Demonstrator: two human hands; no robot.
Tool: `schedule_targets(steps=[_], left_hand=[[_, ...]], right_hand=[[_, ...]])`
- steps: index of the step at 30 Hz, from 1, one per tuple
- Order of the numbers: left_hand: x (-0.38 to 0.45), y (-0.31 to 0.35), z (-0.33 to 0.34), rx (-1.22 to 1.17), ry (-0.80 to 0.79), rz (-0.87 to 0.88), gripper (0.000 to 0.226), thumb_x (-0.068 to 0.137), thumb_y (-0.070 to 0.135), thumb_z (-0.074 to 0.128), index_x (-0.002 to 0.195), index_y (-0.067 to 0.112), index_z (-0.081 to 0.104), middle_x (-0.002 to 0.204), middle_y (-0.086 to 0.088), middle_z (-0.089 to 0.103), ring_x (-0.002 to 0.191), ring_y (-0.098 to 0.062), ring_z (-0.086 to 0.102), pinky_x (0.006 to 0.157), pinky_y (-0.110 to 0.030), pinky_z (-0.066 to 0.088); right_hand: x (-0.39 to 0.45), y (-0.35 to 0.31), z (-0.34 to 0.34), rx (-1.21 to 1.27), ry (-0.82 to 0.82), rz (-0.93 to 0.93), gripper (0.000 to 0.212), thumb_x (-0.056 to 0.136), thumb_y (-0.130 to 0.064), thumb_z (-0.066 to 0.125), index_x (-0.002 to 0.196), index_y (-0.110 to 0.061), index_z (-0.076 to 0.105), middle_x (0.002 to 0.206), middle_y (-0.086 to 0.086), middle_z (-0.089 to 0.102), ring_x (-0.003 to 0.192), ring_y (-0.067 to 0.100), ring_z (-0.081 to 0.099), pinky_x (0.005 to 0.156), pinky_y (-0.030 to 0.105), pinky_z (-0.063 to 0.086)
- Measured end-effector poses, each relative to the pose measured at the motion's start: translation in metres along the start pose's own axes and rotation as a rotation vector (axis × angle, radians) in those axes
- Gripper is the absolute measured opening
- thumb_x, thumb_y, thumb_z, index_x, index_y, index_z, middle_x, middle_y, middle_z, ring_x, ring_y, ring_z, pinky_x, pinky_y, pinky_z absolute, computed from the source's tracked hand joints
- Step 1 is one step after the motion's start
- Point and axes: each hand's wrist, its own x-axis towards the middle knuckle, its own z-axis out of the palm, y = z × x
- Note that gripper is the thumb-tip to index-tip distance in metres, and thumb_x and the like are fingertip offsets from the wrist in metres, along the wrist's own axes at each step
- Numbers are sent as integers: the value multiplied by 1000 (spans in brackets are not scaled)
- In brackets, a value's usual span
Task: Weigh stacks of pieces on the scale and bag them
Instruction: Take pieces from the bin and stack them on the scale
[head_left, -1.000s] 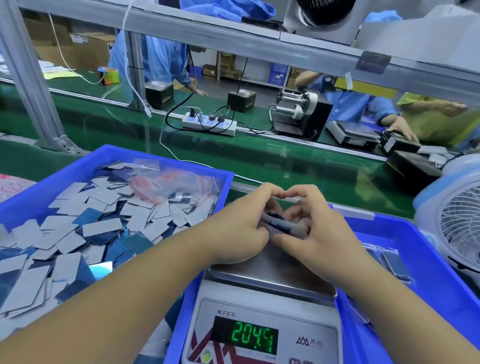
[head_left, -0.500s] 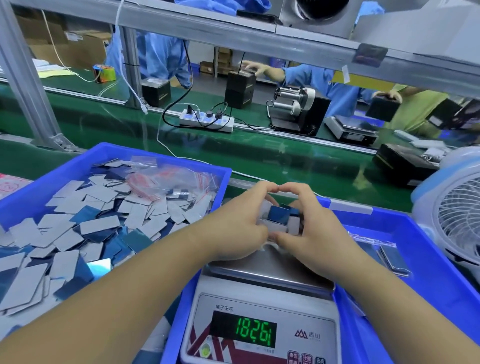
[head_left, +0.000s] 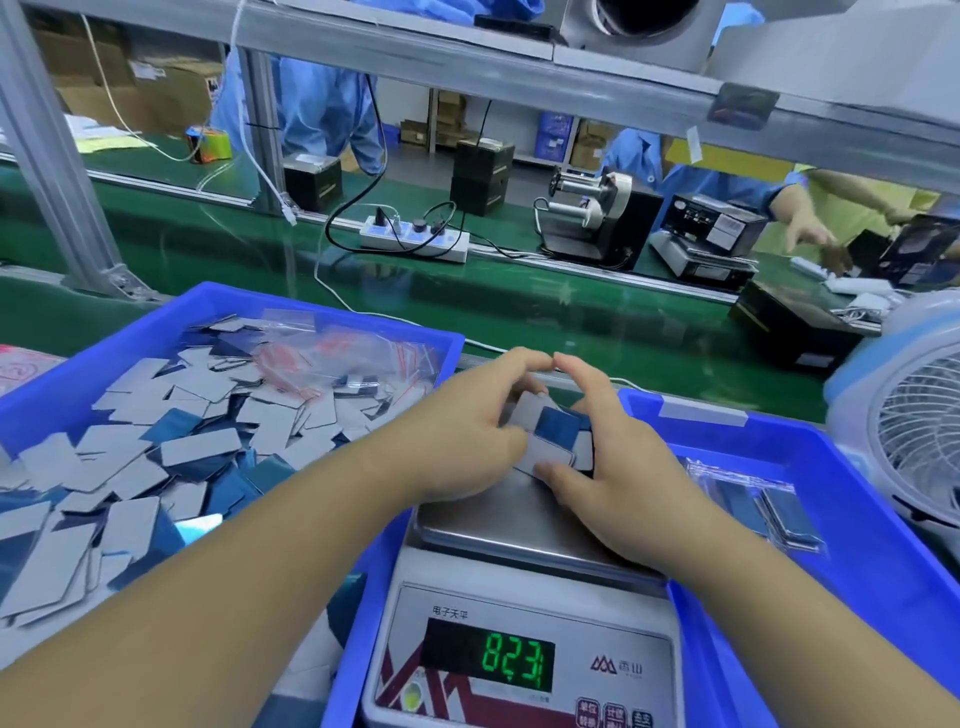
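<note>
- one digital scale sits nearest, its green display lit with digits while the steel pan carries the load.
- both hands work on that pan: the left hand and right hand curl in from either side, each grip closed around a small stack of pieces, grey and blue cards pressed together.
- the stack rests on the pan's far part, fingertips nearly meeting above it.
- the step looks like squaring the stack for weighing; a true reading calls for letting go next, then reaching for a bag.
- left of the scale, a blue bin holds loose pieces and clear zip bags.
- right, another blue bin holds bagged stacks.
- beyond lies a green conveyor surface.
</note>
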Motion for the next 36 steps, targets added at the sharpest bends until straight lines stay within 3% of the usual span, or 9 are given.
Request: schedule_targets(steps=[2,4,6,10,14,17,22,28,36], left_hand=[[1,-4,-6,3,116,29,35,90,8,58,112,34,67,107,17,70,100,-5,66,92,-29,53],[2,-6,-11,-3,149,55,21,90,16,70,94,36,72,86,19,73,80,-1,68,74,-19,54],[2,-7,-14,11,148,79,17,86,17,76,86,35,73,76,23,71,69,5,63,63,-7,44],[4,-11,-24,-29,131,52,16,86,15,76,81,29,72,71,19,69,64,5,59,61,-7,42],[3,-18,-41,-121,68,-76,12,89,9,72,82,18,68,74,1,71,68,-11,61,66,-22,51],[0,-23,-49,-155,-2,-145,14,88,5,73,81,13,64,75,-5,74,68,-15,66,65,-22,55],[-1,-28,-52,156,-40,-208,18,79,23,83,73,26,66,61,15,62,55,-2,52,52,-17,43],[0,-15,-32,296,-22,-105,15,78,23,81,70,24,69,62,12,68,54,3,56,51,-9,41],[-4,-5,-36,363,-89,-103,10,83,21,73,89,29,75,66,34,63,63,11,59,56,-9,41]], right_hand=[[-1,2,1,-13,12,5,82,86,-32,70,140,-56,13,98,-11,61,81,4,56,73,28,46],[-1,1,2,-38,6,-5,74,88,-31,68,138,-55,20,101,-11,62,86,5,54,74,25,43],[0,-1,3,-69,-8,-46,64,89,-29,66,139,-47,31,113,-14,63,97,1,54,79,22,42],[1,-4,3,-138,-14,-71,53,92,-29,61,142,-34,42,135,-21,53,118,0,46,93,17,34],[0,-6,3,-139,-19,-52,47,93,-30,60,137,-34,44,121,-22,55,90,-7,45,82,18,33],[-1,-5,2,-134,-21,-43,44,93,-30,60,134,-36,46,117,-22,55,88,-8,46,76,10,32],[-1,-5,1,-128,-29,-29,41,93,-29,62,131,-35,49,87,-32,45,85,-18,47,75,-1,33],[0,-5,0,-144,-49,-55,41,94,-30,60,131,-38,46,123,-24,53,93,-10,43,80,-4,28],[1,-2,-1,-99,-60,-34,31,94,-26,60,121,-37,49,85,-45,49,85,-22,43,73,0,32]])
